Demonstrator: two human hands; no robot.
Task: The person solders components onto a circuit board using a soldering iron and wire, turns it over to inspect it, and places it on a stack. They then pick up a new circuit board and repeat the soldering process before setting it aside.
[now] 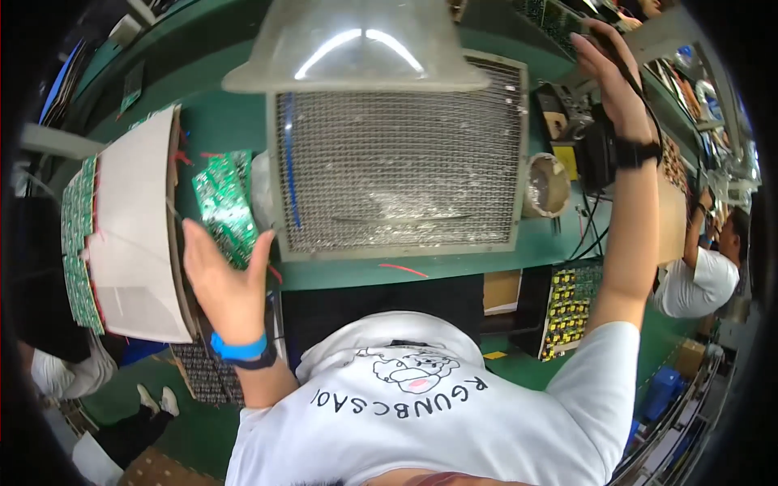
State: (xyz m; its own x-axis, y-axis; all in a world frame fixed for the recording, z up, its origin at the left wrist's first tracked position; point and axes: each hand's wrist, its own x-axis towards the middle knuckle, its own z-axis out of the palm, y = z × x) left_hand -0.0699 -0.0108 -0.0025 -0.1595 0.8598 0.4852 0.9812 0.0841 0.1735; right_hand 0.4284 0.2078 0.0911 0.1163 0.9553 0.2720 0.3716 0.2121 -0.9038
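Boards (227,202) lie by the left hand (223,287), spread wide, seemingly reaching; lifting one would likely need a pinch. Whether the right hand (617,85) grips anything is unclear.

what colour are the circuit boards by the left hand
Green, with pale silvery spots; the circuit boards show best in the head view.

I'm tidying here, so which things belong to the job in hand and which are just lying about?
Probably the job's:
green circuit boards, nearest the left hand
upper-right circuit board, nearest the right hand
wire-mesh panel, centred

Apparently lying about:
red wire before the panel
yellow square right of it
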